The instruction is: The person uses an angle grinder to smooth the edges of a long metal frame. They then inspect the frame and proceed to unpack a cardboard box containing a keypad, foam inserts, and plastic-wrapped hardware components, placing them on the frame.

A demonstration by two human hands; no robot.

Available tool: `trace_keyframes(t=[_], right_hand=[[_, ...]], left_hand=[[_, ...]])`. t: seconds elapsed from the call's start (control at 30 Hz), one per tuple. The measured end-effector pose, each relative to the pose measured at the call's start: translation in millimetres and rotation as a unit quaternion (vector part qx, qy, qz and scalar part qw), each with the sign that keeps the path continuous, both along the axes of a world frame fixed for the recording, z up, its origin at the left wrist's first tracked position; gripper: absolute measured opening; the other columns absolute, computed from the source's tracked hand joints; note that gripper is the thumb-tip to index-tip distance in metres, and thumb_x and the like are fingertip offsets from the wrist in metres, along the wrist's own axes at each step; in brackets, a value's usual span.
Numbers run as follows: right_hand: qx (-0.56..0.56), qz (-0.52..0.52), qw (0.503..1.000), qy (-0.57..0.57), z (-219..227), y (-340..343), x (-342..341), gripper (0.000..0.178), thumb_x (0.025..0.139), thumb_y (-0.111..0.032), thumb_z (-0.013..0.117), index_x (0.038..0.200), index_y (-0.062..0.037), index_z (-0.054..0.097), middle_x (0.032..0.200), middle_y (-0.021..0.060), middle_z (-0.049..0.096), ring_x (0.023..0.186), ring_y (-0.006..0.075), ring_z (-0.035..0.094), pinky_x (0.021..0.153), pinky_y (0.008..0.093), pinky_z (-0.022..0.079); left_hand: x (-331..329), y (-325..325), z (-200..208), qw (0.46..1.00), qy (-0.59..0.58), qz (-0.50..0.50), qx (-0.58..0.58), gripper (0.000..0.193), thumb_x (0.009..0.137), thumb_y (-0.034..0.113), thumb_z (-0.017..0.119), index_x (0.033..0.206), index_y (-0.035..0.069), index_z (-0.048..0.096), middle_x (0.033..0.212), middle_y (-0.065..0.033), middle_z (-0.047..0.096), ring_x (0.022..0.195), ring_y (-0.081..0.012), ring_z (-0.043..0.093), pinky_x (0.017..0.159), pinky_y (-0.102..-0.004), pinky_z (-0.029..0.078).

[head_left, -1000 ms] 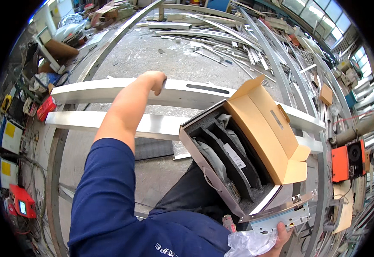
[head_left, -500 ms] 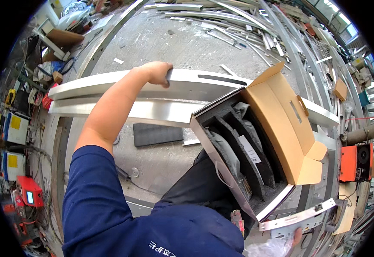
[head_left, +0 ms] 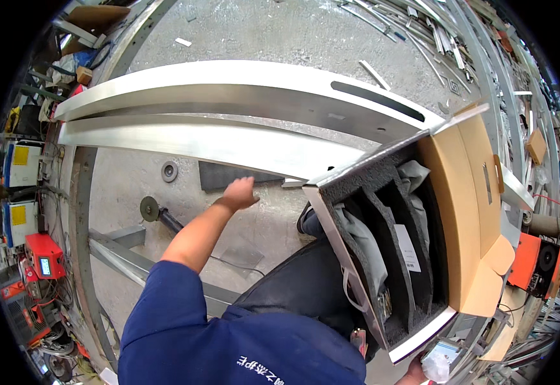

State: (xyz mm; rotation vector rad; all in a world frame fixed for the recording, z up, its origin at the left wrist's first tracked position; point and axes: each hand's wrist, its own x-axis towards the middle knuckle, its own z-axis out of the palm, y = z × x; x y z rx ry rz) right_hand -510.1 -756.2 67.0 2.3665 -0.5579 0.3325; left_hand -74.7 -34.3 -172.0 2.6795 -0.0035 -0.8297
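Note:
My left hand [head_left: 239, 194] hangs in the air in front of the silver metal beams [head_left: 209, 138], touching nothing. Its fingers look curled, with nothing seen in them. At the lower edge, my right hand [head_left: 413, 373] is mostly cut off by the frame. It holds a silver metal lock body [head_left: 444, 351] partly wrapped in clear plastic. Between my hands, an open cardboard box [head_left: 463, 212] leans at an angle against the nearer beam. Black foam inside it holds grey wrapped pieces [head_left: 365, 240] and a white printed paper [head_left: 407, 247].
An angle grinder [head_left: 158, 213], a round disc [head_left: 169, 171] and a dark foam slab [head_left: 219, 176] lie below the beams. Red machines [head_left: 45, 256] stand at left, an orange one [head_left: 530, 263] at right. Metal offcuts [head_left: 421, 38] litter the far right floor.
My left hand has let go of the far beam and come back toward me. The lock body in my right hand has dropped lower and turned. My view has shifted nearer.

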Motion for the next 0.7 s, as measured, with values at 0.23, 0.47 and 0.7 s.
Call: trace_keyframes(t=[0.23,0.47,0.7], right_hand=[[0.053,-0.045,0.994,0.086,-10,64,19,0.06,0.098,-0.028,0.062,0.148,0.0019,0.046,0.141,0.0173,0.058,0.131,0.0323,0.054,0.114,0.045,0.041],[0.0,-0.071,0.98,0.187,-8,90,37,0.061,0.098,-0.031,0.061,0.148,0.0007,0.047,0.142,0.0167,0.058,0.131,0.0323,0.054,0.114,0.0454,0.04],[-0.487,-0.052,0.681,0.545,0,106,33,0.061,0.098,-0.033,0.061,0.148,-0.0005,0.048,0.142,0.0161,0.058,0.132,0.0324,0.053,0.115,0.0458,0.04]], left_hand=[[69,-43,-99,0.975,-0.039,-0.16,0.152,0.048,0.093,0.039,0.069,0.134,0.015,0.059,0.126,-0.0221,0.061,0.116,-0.0418,0.062,0.094,-0.058,0.052],[94,-79,-152,0.96,-0.006,-0.167,0.224,0.041,0.096,0.039,0.066,0.132,0.022,0.061,0.127,-0.0217,0.058,0.116,-0.0414,0.061,0.09,-0.0602,0.053],[98,-90,-189,0.948,0.006,-0.251,0.196,0.035,0.097,0.042,0.06,0.131,0.034,0.065,0.116,-0.0173,0.054,0.11,-0.0395,0.061,0.077,-0.0601,0.056]])
